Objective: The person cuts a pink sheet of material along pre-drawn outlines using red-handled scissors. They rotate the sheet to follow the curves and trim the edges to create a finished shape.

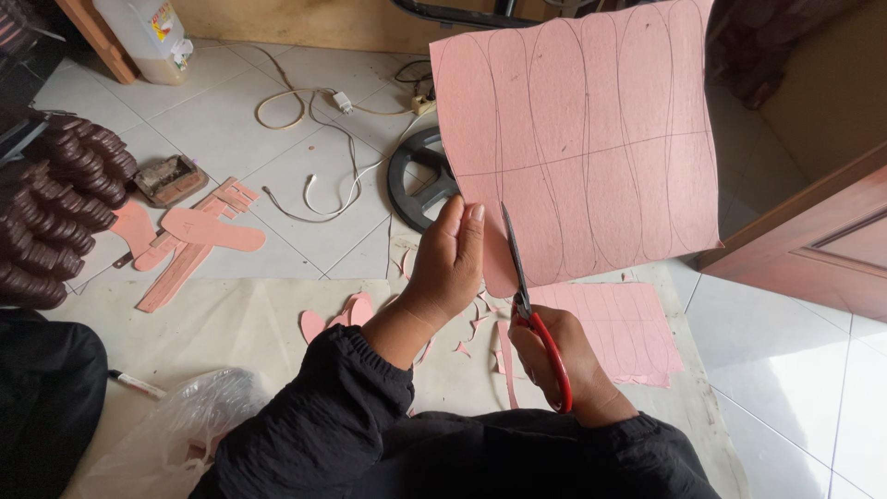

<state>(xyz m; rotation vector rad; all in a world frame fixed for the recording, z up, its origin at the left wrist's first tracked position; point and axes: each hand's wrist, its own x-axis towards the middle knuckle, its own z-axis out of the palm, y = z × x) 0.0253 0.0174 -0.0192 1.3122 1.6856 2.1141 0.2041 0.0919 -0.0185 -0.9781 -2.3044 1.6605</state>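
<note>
Both arms are covered by long black sleeves of a crinkled, matte fabric. Each sleeve is gathered into a snug, elasticated cuff at the wrist. The left hand [450,263] and right hand [559,356] are left bare; no rings or watch are seen.

Looks like a home workshop on a tiled floor [277,129]. Pink sole cutouts [211,229], scraps [476,319] and cables [314,111] lie everywhere.
</note>
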